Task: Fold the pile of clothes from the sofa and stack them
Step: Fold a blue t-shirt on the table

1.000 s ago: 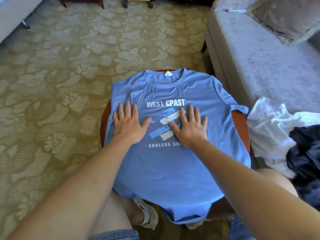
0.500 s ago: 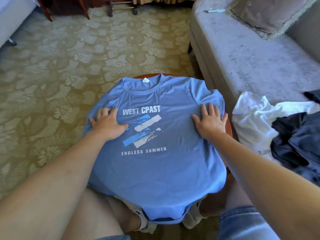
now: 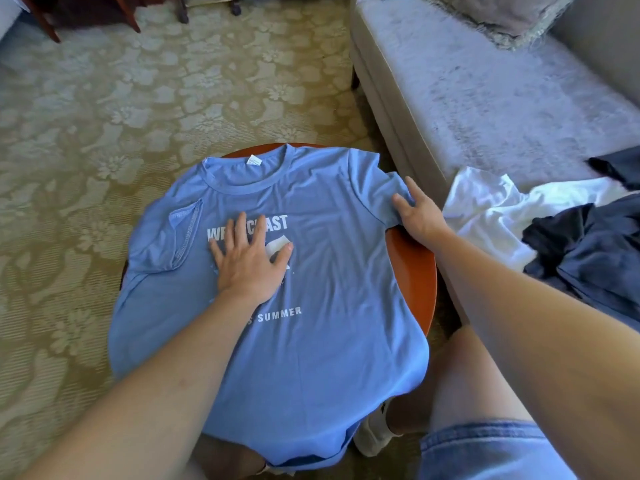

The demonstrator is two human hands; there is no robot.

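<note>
Left hand (image 3: 251, 263) slid onto print of blue shirt (image 3: 329, 358); "SUMMER" readable

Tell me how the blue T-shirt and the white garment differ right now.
The blue T-shirt lies spread flat, print up, on the round table; the white garment sits crumpled on the sofa. The blue T-shirt carries white lettering; the white garment shows no print. The left hand and right hand both rest on the blue T-shirt; no hand touches the white garment. Neither is fully folded yet.
</note>
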